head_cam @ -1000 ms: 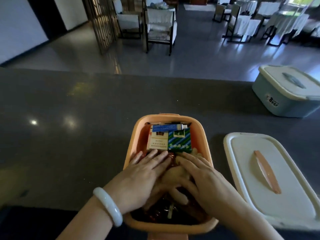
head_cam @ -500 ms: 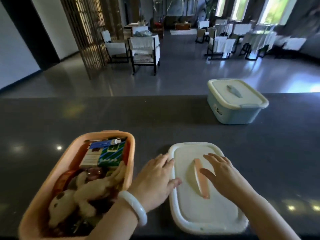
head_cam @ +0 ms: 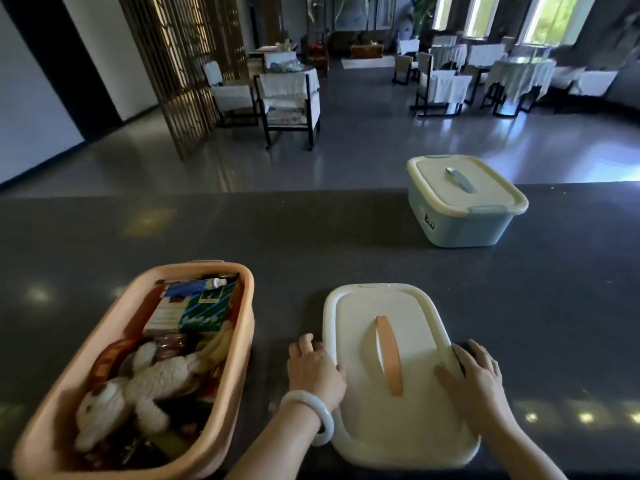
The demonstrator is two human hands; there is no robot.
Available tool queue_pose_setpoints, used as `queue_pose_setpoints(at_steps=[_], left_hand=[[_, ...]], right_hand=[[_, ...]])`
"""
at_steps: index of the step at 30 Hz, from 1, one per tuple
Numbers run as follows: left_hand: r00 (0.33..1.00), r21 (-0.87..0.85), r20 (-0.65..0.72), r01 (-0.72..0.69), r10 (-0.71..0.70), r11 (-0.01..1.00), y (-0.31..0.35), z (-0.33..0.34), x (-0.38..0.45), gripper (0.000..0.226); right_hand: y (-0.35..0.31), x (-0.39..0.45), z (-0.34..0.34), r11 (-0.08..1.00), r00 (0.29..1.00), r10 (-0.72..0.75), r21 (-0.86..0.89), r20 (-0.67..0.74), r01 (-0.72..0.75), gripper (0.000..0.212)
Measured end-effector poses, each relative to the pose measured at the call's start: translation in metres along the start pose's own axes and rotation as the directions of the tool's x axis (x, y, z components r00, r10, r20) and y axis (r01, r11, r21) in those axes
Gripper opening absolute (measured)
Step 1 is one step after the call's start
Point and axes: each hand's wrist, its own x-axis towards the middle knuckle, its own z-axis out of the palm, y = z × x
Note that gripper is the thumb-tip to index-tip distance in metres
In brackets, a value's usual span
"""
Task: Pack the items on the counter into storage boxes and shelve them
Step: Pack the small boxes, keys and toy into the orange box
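Hands on lid: left hand [head_cam: 313, 367] grips lid [head_cam: 394, 372] at its left rim, right hand [head_cam: 476, 379] grips the right rim, fingers curled over both edges.
Head view: lid lies flat near counter [head_cam: 311, 230] front edge, just right of open orange box [head_cam: 221, 368]. Looks light, stiff, smooth plastic, prob. slippery, so rim grip w/ both hands suits; center handle [head_cam: 389, 355] is alt. hold. Cream lid, rounded corners, orange handle. Box packed: plush [head_cam: 138, 386], cartons. Blue box [head_cam: 464, 202], lidded, at back edge.
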Motion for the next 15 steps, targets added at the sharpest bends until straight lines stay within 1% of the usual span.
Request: queue_pose_setpoints(at_steps=[3,5,6,7,8,10,12,13,15], left_hand=[[0.999,-0.097,0.047,0.023,-0.019,0.995,-0.003,-0.007,0.004,0.047],[0.996,-0.192,0.084,-0.001,0.017,0.981,-0.001,-0.013,0.003,0.047],[0.993,-0.246,0.109,-0.022,0.050,0.969,0.002,-0.016,0.002,0.047],[0.988,-0.289,0.132,-0.036,0.077,0.957,0.007,-0.019,0.001,0.049],[0.988,-0.317,0.135,-0.034,0.081,0.948,0.013,-0.021,0.000,0.051],[0.998,-0.318,0.066,0.005,0.017,0.948,0.022,-0.024,0.001,0.052],[0.998,-0.273,0.009,0.058,-0.058,0.960,0.022,-0.026,0.002,0.057],[0.997,-0.252,0.016,0.073,-0.071,0.965,0.019,-0.025,0.004,0.063],[0.996,-0.224,0.082,0.059,-0.042,0.973,0.007,-0.020,0.007,0.075]], right_hand=[[-0.008,0.000,0.003,0.985,0.998,0.055,0.163,-0.024,-0.051,0.049],[-0.013,0.001,0.002,0.963,0.997,0.071,0.263,-0.012,-0.065,0.052],[-0.017,0.002,0.001,0.953,0.999,0.053,0.299,-0.014,-0.046,0.054],[-0.023,0.003,0.001,0.953,0.999,0.014,0.303,-0.032,-0.003,0.055],[-0.030,0.003,0.001,0.961,0.998,-0.032,0.273,-0.052,0.045,0.057],[-0.044,0.006,0.005,0.977,0.995,-0.081,0.196,-0.055,0.090,0.064],[-0.052,0.008,0.009,0.985,0.999,-0.023,0.172,-0.026,0.027,0.069],[-0.052,0.008,0.010,0.987,1.000,0.019,0.158,-0.015,-0.016,0.070],[-0.048,0.006,0.013,0.991,0.995,0.099,0.094,0.001,-0.099,0.071]])
